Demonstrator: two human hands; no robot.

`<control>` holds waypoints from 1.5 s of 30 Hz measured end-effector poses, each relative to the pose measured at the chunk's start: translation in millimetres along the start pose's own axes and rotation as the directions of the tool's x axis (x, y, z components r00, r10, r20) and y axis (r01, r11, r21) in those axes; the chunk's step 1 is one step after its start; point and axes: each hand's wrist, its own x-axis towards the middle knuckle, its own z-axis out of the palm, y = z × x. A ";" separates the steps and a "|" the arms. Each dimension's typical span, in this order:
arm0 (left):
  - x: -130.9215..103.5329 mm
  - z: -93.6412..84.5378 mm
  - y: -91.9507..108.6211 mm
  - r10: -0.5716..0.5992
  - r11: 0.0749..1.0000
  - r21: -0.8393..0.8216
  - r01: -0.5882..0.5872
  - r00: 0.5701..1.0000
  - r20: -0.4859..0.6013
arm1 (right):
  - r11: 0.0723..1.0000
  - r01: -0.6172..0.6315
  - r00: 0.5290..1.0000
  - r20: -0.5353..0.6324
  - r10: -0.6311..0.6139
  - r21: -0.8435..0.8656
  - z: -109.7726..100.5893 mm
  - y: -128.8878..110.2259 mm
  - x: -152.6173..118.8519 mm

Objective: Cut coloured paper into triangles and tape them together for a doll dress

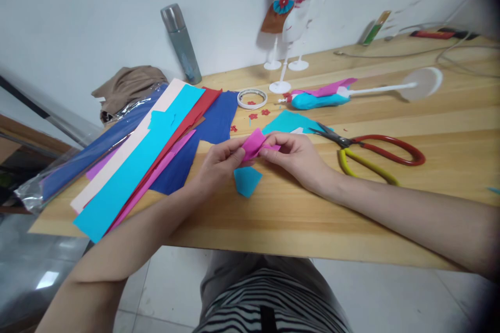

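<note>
A: Grip?
B: Left hand (219, 163) and right hand (294, 155) both pinching a small, folded magenta papery piece (253, 144) over the wood-grain table (312, 223).
A: Nearby?
B: Flat, angular turquoise paper scrap (247, 182) on the wood; rightward, loop-handled red-and-yellow metal scissors (344, 142).

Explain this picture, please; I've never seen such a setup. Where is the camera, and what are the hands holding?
There is no machine here: the single picture comes from a camera on a person's head, looking forward and down. The bare left hand and right hand pinch a folded, bright pink, thin piece between them, above a pale wooden table. To the left lie long cyan, red, pink and cream strips; ahead lie a flat white ring and small red flower shapes; to the right, metal scissors with red and yellow handles. At the back stands a grey cylindrical bottle.
</note>
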 end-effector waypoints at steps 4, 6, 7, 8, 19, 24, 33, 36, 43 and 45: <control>-0.9 2.4 4.8 -0.001 0.991 0.133 0.006 0.999 -0.036 | 0.999 -0.029 1.000 0.011 0.029 0.045 -0.4 -0.4 -0.1; -1.4 4.2 6.2 -0.007 0.982 0.189 0.018 0.998 -0.058 | 0.998 -0.026 1.000 0.014 0.026 0.060 -0.8 0.7 0.1; -1.6 5.0 6.5 -0.006 0.978 0.208 0.021 0.997 -0.073 | 0.998 -0.019 1.000 0.016 0.018 0.059 -0.9 1.4 0.3; -1.9 5.8 6.8 -0.004 0.974 0.224 0.024 0.996 -0.090 | 0.998 -0.007 1.000 0.021 0.006 0.055 -1.1 2.0 0.6; 0.4 7.9 6.0 -0.008 0.986 0.162 0.042 0.978 -0.208 | 0.999 0.021 1.000 0.010 -0.020 -0.024 1.6 0.3 -0.1; 2.2 7.6 5.9 -0.059 0.995 0.069 0.075 0.976 -0.210 | 0.998 0.014 1.000 0.027 -0.013 -0.060 0.5 2.6 2.2; 0.3 6.0 8.7 -0.093 0.994 0.034 0.099 0.985 -0.146 | 0.999 0.038 0.996 0.080 -0.040 0.027 4.1 -2.5 0.4; 0.0 7.6 9.2 -0.106 0.993 0.035 0.112 0.984 -0.140 | 0.999 0.032 0.995 0.098 -0.029 -0.030 3.3 -5.7 0.6; -0.5 9.1 13.1 -0.115 0.990 0.056 0.126 0.978 -0.172 | 0.998 -0.025 0.996 0.085 0.029 -0.053 1.2 -6.4 2.3; -0.6 8.1 14.1 -0.120 0.989 0.069 0.133 0.978 -0.171 | 0.999 -0.038 0.994 0.100 0.041 -0.029 1.3 -6.5 2.7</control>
